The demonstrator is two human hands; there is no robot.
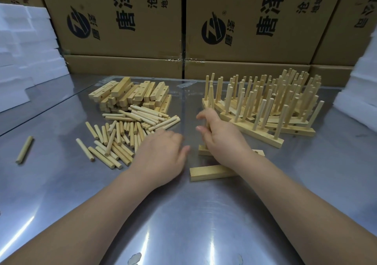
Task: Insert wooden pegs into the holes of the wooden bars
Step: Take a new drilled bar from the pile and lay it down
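Note:
Two wooden bars lie in front of me on the metal table: a near bar (pixel 210 173) and a farther bar (pixel 204 151) partly hidden under my right hand. My right hand (pixel 220 136) grips an upright wooden peg (pixel 208 124) standing at the left end of the farther bar. My left hand (pixel 163 152) lies palm down at the edge of the loose peg pile (pixel 126 134), fingers relaxed; whether it holds a peg is hidden. A heap of empty bars (pixel 132 95) sits behind the pegs.
Finished bars with upright pegs (pixel 271 105) crowd the right rear of the metal table (pixel 193 224). One stray peg (pixel 24 149) lies far left. Cardboard boxes (pixel 126 20) wall the back; white foam blocks (pixel 24 56) stand at the left and right edges.

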